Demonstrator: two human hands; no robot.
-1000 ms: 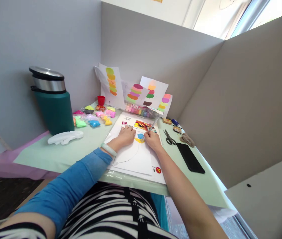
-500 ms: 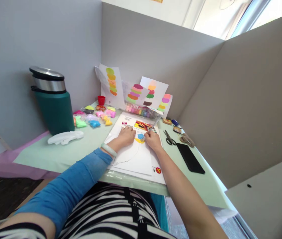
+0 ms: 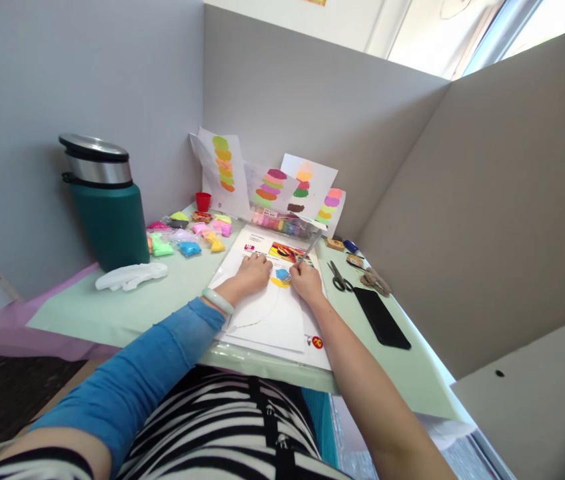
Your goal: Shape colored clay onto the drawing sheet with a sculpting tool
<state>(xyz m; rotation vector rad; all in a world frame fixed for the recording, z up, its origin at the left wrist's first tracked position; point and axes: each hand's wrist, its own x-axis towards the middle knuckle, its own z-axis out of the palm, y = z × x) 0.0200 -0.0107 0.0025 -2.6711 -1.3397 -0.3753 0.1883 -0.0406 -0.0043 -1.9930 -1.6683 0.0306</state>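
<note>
Paper (image 3: 272, 327) under unclenched left hand (image 3: 254, 273), one slim tool (image 3: 310, 247) gripped in right hand (image 3: 306, 280), four painted sheets (image 3: 230, 150) behind

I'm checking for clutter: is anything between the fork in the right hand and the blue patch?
Nothing visible: the fork has its tines at the blue patch, though contact is too small to tell. The left hand rests on the paper, to the patch's left.
</note>
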